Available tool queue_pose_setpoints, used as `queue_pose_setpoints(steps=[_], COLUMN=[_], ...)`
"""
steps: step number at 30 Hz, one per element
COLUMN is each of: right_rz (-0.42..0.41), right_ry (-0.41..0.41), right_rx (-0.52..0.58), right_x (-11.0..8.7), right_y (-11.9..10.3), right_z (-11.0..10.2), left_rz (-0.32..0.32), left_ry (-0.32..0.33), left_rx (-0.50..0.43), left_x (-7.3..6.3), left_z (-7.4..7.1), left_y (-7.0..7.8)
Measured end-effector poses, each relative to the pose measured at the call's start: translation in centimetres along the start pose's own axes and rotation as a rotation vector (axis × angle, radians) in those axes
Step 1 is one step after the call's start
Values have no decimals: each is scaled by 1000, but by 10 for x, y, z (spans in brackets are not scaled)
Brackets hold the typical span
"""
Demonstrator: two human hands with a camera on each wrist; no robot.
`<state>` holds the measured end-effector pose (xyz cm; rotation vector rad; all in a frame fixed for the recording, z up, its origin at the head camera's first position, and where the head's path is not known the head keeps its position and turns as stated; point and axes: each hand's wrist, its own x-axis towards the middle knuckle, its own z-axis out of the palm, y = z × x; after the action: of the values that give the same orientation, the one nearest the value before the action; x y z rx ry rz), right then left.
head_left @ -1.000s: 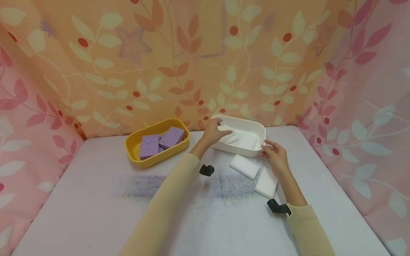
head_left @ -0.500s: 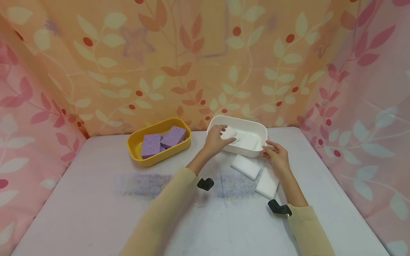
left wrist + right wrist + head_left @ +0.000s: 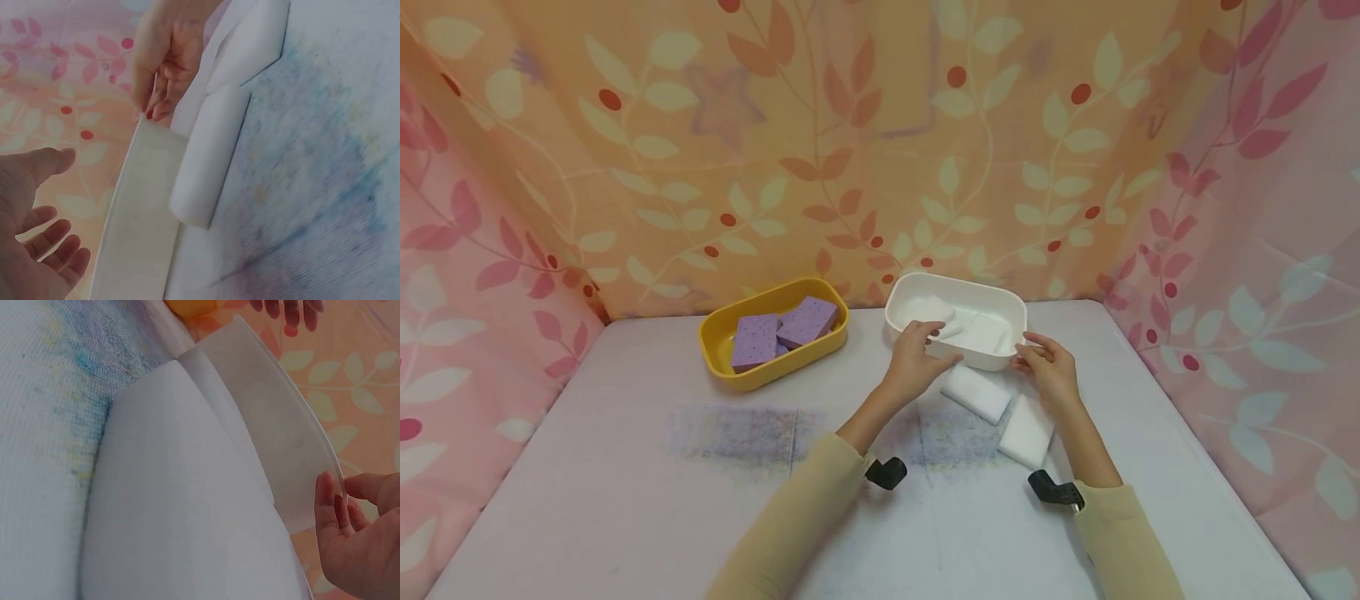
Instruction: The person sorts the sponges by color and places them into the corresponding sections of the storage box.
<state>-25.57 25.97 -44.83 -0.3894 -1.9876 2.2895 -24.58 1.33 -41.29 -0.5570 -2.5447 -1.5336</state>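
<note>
A white plastic tub [image 3: 991, 361] stands at the back of the table with white pieces [image 3: 976, 327] lying in it. My right hand [image 3: 1052, 372] pinches the tub's rim at its right end, thumb and fingers on either side of the wall, as the right wrist view shows. Over the tub's front left edge my left hand [image 3: 913, 360] hovers with fingers spread and nothing between them; in the left wrist view this hand [image 3: 31, 231] is apart from the tub wall. Two white sponge blocks [image 3: 976, 392] [image 3: 1027, 432] lie on the cloth before the tub.
To the left, a yellow tub [image 3: 747, 380] holds several purple sponges [image 3: 756, 340]. Bluish-purple stains [image 3: 737, 433] mark the white table cloth [image 3: 647, 517]. Patterned curtains [image 3: 775, 125] enclose the back and both sides.
My left hand has drawn back from inside the white tub toward me, empty, leaving the white pieces in view. The right hand stays at the rim. The view has shifted slightly.
</note>
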Motion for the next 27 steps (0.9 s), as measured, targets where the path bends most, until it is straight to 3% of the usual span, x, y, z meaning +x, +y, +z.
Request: queue_pose_setpoints(steps=[7,16,27], right_rz=[2,-23,-24], right_ry=[2,-1,-4], right_rx=[4,4,-14], right_x=[0,0,-1], right_y=[1,1,0], right_z=[0,0,0], left_rz=[10,51,-74], left_ry=[-32,-92,-248], left_rx=[-55,-28,-135], left_x=[-21,-45,-61], left_z=[15,41,61], left_y=[-3,-3,2])
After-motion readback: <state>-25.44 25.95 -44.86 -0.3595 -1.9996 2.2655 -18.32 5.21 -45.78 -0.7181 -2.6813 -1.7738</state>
